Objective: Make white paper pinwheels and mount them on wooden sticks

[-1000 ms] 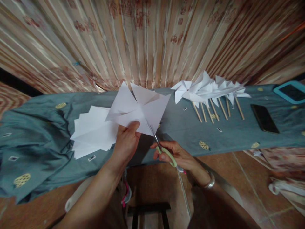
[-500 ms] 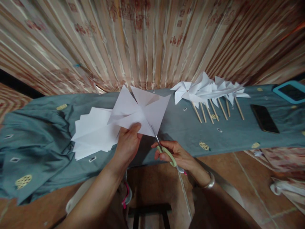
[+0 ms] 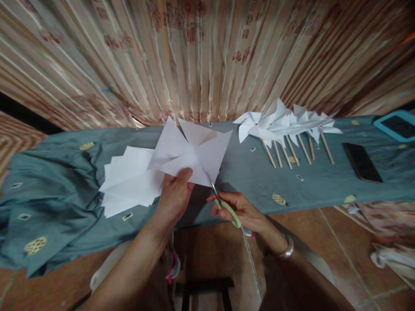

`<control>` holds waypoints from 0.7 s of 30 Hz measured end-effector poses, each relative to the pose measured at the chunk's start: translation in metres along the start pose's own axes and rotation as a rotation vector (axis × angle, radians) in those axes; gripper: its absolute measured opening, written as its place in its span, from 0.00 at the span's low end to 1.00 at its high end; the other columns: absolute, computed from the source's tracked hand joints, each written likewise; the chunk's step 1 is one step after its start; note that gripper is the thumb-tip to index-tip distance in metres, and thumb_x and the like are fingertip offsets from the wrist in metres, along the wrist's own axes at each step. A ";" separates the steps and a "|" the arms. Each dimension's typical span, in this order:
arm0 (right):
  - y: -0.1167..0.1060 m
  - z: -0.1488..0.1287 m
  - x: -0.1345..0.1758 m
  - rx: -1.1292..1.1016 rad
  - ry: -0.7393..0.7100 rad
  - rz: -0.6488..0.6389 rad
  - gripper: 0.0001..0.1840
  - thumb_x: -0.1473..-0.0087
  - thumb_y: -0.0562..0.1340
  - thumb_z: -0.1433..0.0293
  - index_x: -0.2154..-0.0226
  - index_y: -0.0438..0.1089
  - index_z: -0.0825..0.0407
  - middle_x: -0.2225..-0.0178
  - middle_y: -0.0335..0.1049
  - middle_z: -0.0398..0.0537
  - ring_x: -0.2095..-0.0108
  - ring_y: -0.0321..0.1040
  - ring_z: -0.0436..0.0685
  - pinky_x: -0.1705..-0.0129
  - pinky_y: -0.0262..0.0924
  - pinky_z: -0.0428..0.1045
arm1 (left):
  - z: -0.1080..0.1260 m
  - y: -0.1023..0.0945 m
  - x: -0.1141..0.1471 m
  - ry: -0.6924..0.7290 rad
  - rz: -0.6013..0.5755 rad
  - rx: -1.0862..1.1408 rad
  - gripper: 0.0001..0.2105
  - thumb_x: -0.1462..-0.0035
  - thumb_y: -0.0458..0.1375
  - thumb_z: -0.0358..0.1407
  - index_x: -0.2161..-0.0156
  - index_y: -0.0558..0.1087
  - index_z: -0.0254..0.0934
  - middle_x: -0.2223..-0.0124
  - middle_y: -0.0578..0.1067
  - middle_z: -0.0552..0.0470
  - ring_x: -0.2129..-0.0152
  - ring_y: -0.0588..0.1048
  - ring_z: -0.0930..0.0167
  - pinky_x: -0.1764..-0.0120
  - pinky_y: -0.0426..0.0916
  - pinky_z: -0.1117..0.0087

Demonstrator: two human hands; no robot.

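Observation:
My left hand [image 3: 177, 190] pinches a square sheet of white paper [image 3: 209, 151] by its near edge, thumb on top. Slits run from the sheet's corners towards its middle. My right hand [image 3: 238, 209] is closed round the light green handles of a pair of scissors [image 3: 231, 212]. The blades reach the sheet's near right corner, at the slit there. To the left, partly beneath the held sheet, lies a fanned stack of white paper sheets [image 3: 128, 183] on the cloth.
Several white paper pinwheels [image 3: 279, 123] on wooden sticks lie at the back right of the table with its grey-green cloth [image 3: 246, 181]. A black phone [image 3: 362, 162] and a blue-framed device [image 3: 397, 125] are farther right. A patterned curtain [image 3: 201, 60] hangs behind.
Hardly anything differs. The scissors' blades have drawn back slightly along the slit towards the sheet's near right corner. The whole view has shifted a little.

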State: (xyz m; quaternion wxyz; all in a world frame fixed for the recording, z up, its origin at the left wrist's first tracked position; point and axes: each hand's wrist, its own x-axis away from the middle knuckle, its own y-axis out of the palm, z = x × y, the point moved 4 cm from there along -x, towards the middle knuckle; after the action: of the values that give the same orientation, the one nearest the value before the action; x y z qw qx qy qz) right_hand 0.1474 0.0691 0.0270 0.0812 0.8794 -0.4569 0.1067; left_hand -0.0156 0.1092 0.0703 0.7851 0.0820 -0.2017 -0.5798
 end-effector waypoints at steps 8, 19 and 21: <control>0.000 -0.003 0.000 0.036 0.012 -0.005 0.31 0.52 0.64 0.48 0.56 0.70 0.55 0.71 0.67 0.44 0.74 0.56 0.47 0.73 0.51 0.44 | 0.006 0.005 0.001 0.017 -0.013 0.089 0.09 0.59 0.62 0.31 0.72 0.65 0.41 0.74 0.73 0.56 0.64 0.77 0.67 0.62 0.72 0.67; -0.001 -0.002 0.000 0.023 -0.005 0.001 0.31 0.52 0.63 0.47 0.55 0.70 0.54 0.71 0.66 0.43 0.73 0.56 0.48 0.73 0.52 0.44 | 0.006 0.005 0.002 0.005 0.009 0.089 0.11 0.61 0.62 0.31 0.69 0.66 0.41 0.74 0.74 0.57 0.65 0.77 0.67 0.63 0.71 0.67; -0.001 -0.002 0.001 0.040 -0.006 0.008 0.31 0.51 0.63 0.47 0.55 0.71 0.54 0.71 0.66 0.43 0.74 0.56 0.48 0.73 0.51 0.44 | 0.005 0.005 0.002 0.005 0.013 0.089 0.12 0.61 0.61 0.30 0.68 0.67 0.41 0.72 0.75 0.56 0.65 0.77 0.67 0.63 0.71 0.67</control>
State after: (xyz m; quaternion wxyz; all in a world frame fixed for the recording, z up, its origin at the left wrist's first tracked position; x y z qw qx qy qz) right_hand 0.1486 0.0698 0.0287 0.0615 0.8794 -0.4583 0.1134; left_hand -0.0129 0.1097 0.0772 0.7850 0.1169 -0.2256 -0.5650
